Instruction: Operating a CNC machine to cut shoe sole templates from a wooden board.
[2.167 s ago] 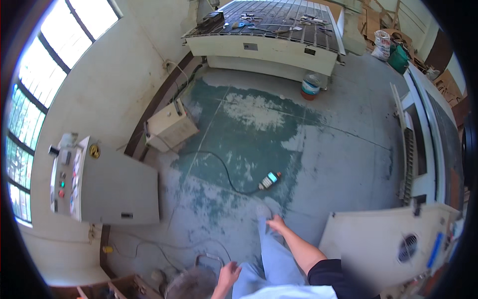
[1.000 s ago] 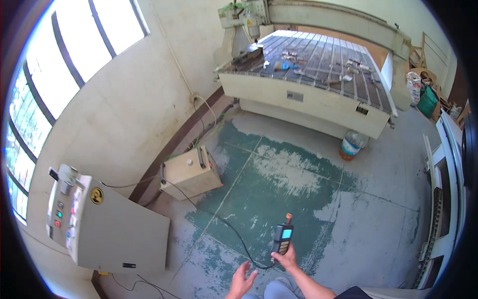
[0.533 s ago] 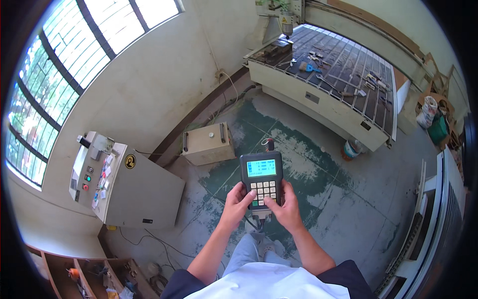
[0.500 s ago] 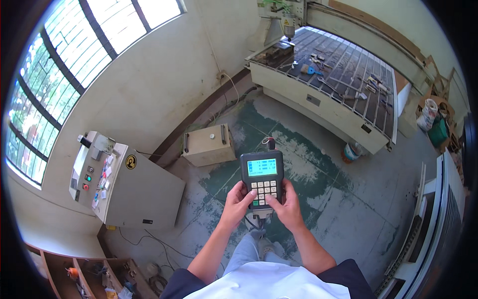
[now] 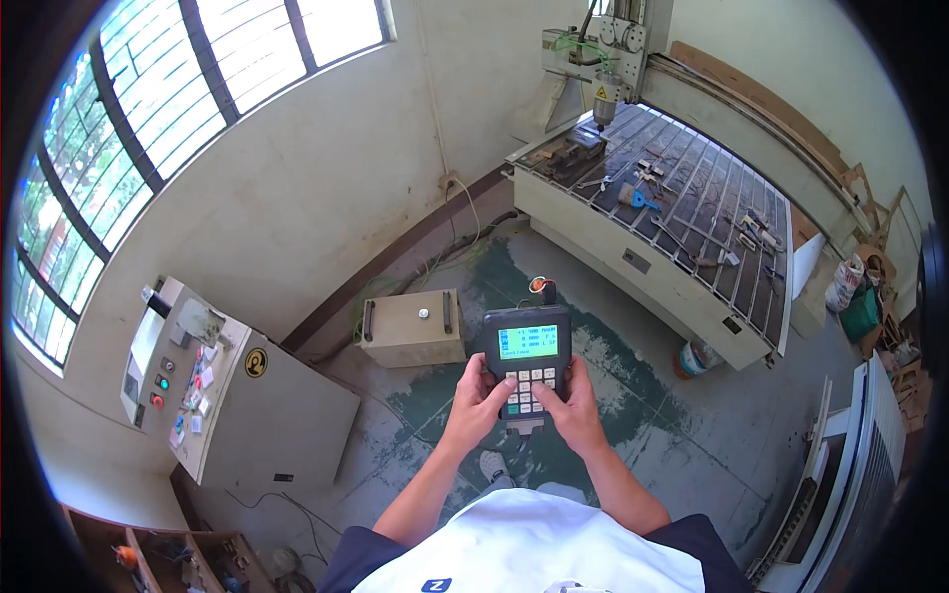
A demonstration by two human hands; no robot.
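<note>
A dark handheld controller (image 5: 526, 343) with a lit screen and pale keypad buttons is held upright in front of me. My left hand (image 5: 474, 403) wraps its left edge, the thumb lying on the keypad's left side. On the opposite edge my right hand (image 5: 575, 407) grips it, its thumb on the lower right keys. A round orange-and-black knob (image 5: 540, 286) sticks up from the controller's top. From its bottom a connector and cable lead down. Both hands' rear fingers are hidden behind the casing.
Ahead right stands a CNC router bed (image 5: 692, 188) carrying a blue brush (image 5: 639, 198) and several tools, its spindle (image 5: 605, 104) above. A beige metal box (image 5: 410, 329) sits on the floor. At left is a control cabinet (image 5: 282, 415); cables trail beside it. A bucket (image 5: 694, 360) stands beneath the bed.
The view has tilted up, showing more of the router's spindle. Both hands still hold the controller, and the screen text looks slightly different. My feet have shifted below.
</note>
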